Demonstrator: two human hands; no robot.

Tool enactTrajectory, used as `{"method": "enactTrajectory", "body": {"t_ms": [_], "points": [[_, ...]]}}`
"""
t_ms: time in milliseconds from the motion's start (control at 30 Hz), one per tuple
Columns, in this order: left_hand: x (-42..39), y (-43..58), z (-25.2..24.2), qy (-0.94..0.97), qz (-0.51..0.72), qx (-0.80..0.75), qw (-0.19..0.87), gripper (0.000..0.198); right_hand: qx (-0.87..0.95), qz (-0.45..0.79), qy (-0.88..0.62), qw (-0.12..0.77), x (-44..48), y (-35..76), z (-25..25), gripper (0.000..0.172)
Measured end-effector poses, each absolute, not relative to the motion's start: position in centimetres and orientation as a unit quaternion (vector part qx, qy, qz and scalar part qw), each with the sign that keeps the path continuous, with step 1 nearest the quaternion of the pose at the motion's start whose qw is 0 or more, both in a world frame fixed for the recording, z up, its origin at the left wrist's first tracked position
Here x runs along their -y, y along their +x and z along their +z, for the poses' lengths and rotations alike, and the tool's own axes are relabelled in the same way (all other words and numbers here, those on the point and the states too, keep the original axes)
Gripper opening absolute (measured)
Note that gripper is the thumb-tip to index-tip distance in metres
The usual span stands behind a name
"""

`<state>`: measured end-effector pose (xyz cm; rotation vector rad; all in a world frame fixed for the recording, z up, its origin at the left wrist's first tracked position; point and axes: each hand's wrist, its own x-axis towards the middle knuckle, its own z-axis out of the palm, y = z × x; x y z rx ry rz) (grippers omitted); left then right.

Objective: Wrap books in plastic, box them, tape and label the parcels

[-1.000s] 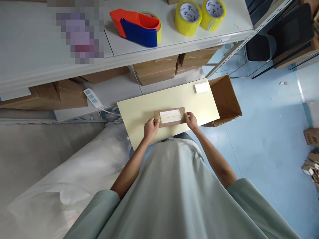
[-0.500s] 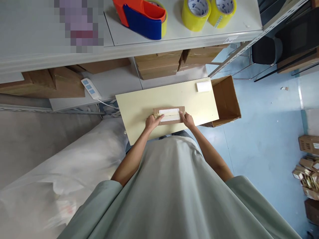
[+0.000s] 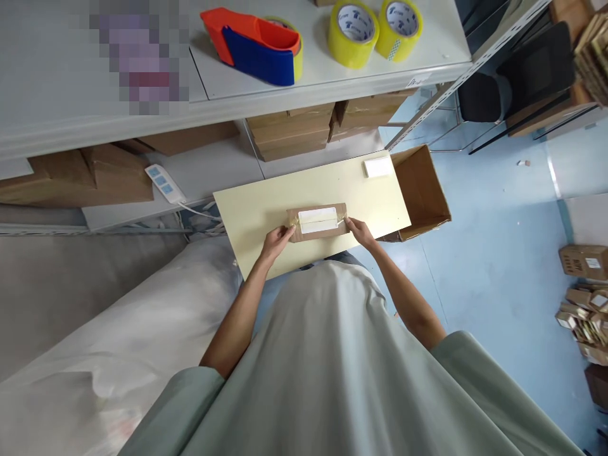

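A small brown cardboard box (image 3: 317, 237) with a white label (image 3: 311, 220) on its top lies on the pale yellow board (image 3: 266, 196). Shiny clear tape shows at its left end. My left hand (image 3: 278, 244) is closed at that end, thumb and fingertips pinching the edge. At the opposite end my right hand (image 3: 361, 232) grips the corner with thumb and fingers together. The undersides of the fingers are hidden. Near the board's far right corner sits a small white stack of labels or paper (image 3: 377, 167).
An open cardboard carton (image 3: 422, 190) stands right of the board. On the shelf above are a red and blue tape dispenser (image 3: 259, 54) and two yellow tape rolls (image 3: 354, 47). A power strip (image 3: 164, 183) lies left; a large white plastic bag (image 3: 156, 316) fills the lower left.
My thumbs have slid off the label outward to the ends of the box. My left hand has shifted left and slightly down. The camera view has tilted a little.
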<state>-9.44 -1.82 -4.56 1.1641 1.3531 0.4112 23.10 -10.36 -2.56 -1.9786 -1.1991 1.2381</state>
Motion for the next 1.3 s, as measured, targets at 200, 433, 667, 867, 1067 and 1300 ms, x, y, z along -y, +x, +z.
{"method": "enactTrajectory", "body": {"t_ms": [200, 433, 667, 867, 1067, 1300], "points": [[2.5, -8.4, -4.4, 0.526, 0.169, -0.566, 0.612, 0.055, 0.438, 0.438, -0.748, 0.239, 11.3, 23.3, -1.4, 0.074], [1.7, -4.7, -3.9, 0.621, 0.202, -0.578, 0.489, 0.051, 0.425, 0.390, -0.772, 0.267, 10.5, 27.4, -0.7, 0.054], [3.3, -0.9, -6.5, 0.564, 0.147, -0.645, 0.495, 0.043, 0.446, 0.400, -0.772, 0.213, 9.3, 30.4, -5.1, 0.038], [5.3, 1.0, -7.4, 0.487, 0.157, -0.718, 0.471, 0.052, 0.495, 0.467, -0.714, 0.165, 9.2, 33.9, -7.1, 0.055], [4.7, 4.0, -5.2, 0.488, 0.200, -0.798, 0.291, 0.056, 0.513, 0.487, -0.683, 0.182, 7.5, 39.4, -7.4, 0.044], [0.7, 16.1, -2.4, 0.619, 0.196, -0.694, 0.311, 0.044, 0.486, 0.432, -0.726, 0.223, 2.5, 47.2, -8.7, 0.048]]}}
